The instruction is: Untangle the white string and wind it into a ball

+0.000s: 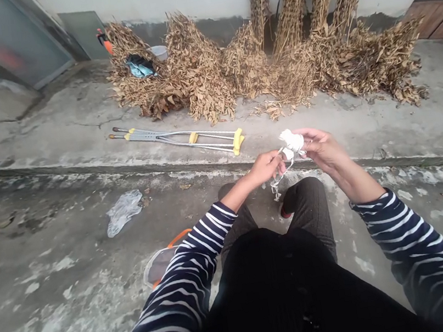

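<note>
My right hand (323,149) is closed round a small white bundle of string or cloth strips (292,142), held up in front of my knees. My left hand (265,167) pinches a loose white strand (279,179) that runs from the bundle and dangles down. Both arms wear dark sleeves with white stripes. I sit low, with my dark trousers below the hands.
A pair of metal crutches with yellow pads (184,137) lies on the raised concrete step. Heaps of dry brown plant stalks (273,64) stand along the wall. A crumpled clear plastic bag (123,211) lies on the ground at left. A clear container with an orange handle (161,258) sits beside my left leg.
</note>
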The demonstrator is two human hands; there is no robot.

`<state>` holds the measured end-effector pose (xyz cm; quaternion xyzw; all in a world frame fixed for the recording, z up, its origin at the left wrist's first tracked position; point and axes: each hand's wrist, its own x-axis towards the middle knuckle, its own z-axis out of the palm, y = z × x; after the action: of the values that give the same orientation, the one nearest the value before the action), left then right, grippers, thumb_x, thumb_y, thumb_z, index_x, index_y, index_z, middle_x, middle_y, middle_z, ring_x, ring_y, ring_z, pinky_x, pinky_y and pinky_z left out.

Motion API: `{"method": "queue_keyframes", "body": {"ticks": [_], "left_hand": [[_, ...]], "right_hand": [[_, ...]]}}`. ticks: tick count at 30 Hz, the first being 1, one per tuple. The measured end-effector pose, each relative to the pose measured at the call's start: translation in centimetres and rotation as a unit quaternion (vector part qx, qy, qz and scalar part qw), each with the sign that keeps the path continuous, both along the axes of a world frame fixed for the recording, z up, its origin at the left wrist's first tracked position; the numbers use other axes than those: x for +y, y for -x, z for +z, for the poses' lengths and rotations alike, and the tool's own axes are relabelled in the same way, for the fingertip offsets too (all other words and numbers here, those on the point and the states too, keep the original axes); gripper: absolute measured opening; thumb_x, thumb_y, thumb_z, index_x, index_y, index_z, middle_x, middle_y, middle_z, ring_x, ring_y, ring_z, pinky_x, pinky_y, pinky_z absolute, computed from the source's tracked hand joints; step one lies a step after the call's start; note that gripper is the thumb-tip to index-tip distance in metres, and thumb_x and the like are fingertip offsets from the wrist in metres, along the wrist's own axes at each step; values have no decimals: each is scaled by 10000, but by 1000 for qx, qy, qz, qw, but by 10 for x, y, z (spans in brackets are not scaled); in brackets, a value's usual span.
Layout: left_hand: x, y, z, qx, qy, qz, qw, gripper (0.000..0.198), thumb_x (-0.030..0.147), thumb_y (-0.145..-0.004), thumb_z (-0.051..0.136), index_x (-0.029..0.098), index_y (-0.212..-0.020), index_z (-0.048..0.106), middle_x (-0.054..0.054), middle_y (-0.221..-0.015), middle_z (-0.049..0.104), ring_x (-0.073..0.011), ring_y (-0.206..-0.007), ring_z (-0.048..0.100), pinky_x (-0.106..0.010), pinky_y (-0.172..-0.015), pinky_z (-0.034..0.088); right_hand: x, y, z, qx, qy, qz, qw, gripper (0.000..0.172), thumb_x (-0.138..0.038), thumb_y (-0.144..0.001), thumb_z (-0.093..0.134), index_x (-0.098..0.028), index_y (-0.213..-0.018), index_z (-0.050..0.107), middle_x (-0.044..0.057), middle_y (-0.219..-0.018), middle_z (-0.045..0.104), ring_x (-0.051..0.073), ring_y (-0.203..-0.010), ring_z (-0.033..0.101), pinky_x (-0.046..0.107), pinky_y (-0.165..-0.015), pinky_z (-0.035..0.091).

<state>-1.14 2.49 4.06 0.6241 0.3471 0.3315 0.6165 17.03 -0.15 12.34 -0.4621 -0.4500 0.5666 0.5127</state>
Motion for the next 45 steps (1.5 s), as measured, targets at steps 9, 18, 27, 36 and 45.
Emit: {"method": "queue_keyframes", "body": {"ticks": [9, 18, 27, 36, 45], "left_hand": [[-6, 18, -32, 25, 57, -65, 996, 159, 179, -895, 525, 111, -929, 664, -110, -897, 736, -136, -727, 705, -174, -543, 489], [63, 50, -28, 106, 13, 170, 980, 237, -17, -644, 704, 145, -816, 691, -114, -952, 734, -211, -991, 695, -217, -769, 547], [6, -22, 47, -170, -13, 101, 980, 388, 105, -844, 700, 135, -1230, 682, -111, -1153, 743, -198, -982, 711, -257, -742, 584], [4, -8, 44, -91, 25, 106, 990, 57, 89, -814, 736, 94, -865, 711, 20, -614, 657, -82, -527, 594, -189, -558, 494], [4, -1, 45, -70, 30, 93, 993, 104, 149, -853, 697, 108, -761, 671, 8, -637, 657, -74, -515, 592, -184, -523, 477]], "right_hand": [[15, -23, 2, -2, 31, 17, 999, 310, -223, -594, 872, -213, -889, 776, 50, -821, 732, 157, -685, 631, 275, -564, 509], [8, -29, 57, -20, -23, 53, 998, 286, -189, -689, 806, -250, -968, 785, 64, -971, 750, 170, -745, 639, 282, -552, 513], [21, -6, 12, 13, 76, 27, 997, 300, -133, -590, 826, -192, -883, 800, 41, -796, 759, 131, -643, 638, 216, -504, 514], [10, -3, 5, 10, 99, 27, 995, 332, -117, -502, 887, -172, -822, 814, 38, -742, 753, 121, -602, 620, 234, -516, 505], [7, 0, -5, -10, 41, 0, 999, 468, -286, -428, 980, -192, -859, 822, 28, -758, 742, 136, -642, 615, 263, -544, 495]]}}
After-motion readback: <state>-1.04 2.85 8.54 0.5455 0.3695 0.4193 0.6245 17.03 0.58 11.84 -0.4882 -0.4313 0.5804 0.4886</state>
